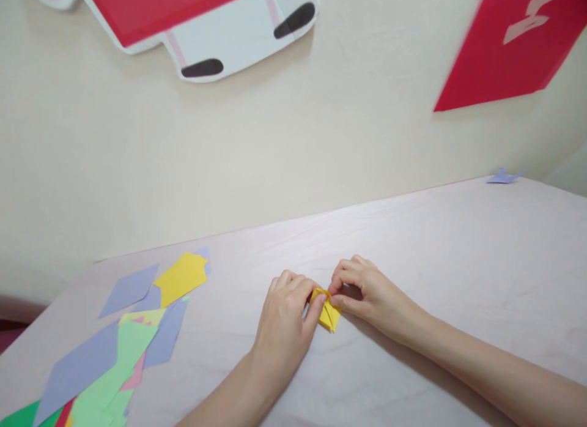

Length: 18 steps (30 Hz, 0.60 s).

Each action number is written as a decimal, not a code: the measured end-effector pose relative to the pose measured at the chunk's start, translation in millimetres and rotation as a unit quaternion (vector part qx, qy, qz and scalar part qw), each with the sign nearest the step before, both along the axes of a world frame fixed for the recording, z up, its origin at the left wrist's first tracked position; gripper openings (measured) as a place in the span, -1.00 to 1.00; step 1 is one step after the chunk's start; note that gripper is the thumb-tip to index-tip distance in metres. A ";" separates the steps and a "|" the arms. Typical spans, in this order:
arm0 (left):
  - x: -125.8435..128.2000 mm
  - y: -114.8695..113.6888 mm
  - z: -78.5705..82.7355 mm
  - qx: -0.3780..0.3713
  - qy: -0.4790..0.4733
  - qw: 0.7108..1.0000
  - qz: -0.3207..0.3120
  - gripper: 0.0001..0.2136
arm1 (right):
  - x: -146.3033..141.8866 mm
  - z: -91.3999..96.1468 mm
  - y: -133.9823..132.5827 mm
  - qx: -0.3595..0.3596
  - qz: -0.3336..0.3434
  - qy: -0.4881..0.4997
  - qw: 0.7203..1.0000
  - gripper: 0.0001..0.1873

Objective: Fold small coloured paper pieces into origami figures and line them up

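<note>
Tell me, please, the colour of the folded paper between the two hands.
The folded paper is yellow, seen best in the head view.

5 o'clock: small folded yellow paper piece (332, 320). 8 o'clock: flat paper sheets (82, 366) in lavender, yellow, light green, pink, dark green. 3 o'clock: small folded lavender paper figure (502, 177). 11 o'clock: red-and-white cutout (229, 48), 2 black ovals (202, 68). 2 o'clock: flat red sheet (486, 66), pale marks (523, 31). Cream wall (293, 139); pale pinkish tabletop (435, 249).
</note>
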<state>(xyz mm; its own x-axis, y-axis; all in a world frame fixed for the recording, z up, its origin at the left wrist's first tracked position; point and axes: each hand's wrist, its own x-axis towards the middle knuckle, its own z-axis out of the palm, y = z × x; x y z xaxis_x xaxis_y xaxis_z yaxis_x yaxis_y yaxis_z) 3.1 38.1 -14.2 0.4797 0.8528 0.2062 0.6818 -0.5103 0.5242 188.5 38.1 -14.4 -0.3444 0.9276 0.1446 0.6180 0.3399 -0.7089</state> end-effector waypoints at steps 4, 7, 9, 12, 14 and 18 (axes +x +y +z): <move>-0.9 1.2 0.5 -0.003 -0.019 1.000 -0.009 -0.83 | -5.0 2.9 0.8 -0.005 -0.022 -0.021 1.000 -0.88; -0.8 1.9 1.4 -0.002 -0.043 0.999 -0.022 -0.83 | -7.0 4.9 1.7 -0.017 -0.029 -0.028 0.999 -0.85; -0.7 1.8 1.6 -0.007 -0.053 0.998 -0.028 -0.82 | -7.6 4.8 2.2 -0.017 -0.033 -0.030 0.999 -0.85; 0.0 1.0 0.5 -0.005 -0.046 0.999 -0.018 -0.87 | -8.0 3.0 2.8 -0.006 -0.029 -0.028 0.999 -0.87; 0.6 0.6 -0.4 0.000 -0.036 0.999 -0.002 -0.89 | -8.0 1.8 2.9 -0.002 -0.027 -0.028 0.999 -0.87; 1.2 1.3 -0.7 -0.006 -0.040 0.999 0.012 -0.90 | -8.0 2.3 2.7 -0.001 -0.026 -0.027 0.999 -0.88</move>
<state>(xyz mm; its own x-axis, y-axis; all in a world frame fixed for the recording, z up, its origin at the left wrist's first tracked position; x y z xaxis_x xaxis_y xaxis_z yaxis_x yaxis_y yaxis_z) 4.3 39.4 -15.0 0.4412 0.8669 0.2318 0.6497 -0.4868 0.5839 180.5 40.8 -12.1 -0.3031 0.9447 0.1251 0.6725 0.3051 -0.6743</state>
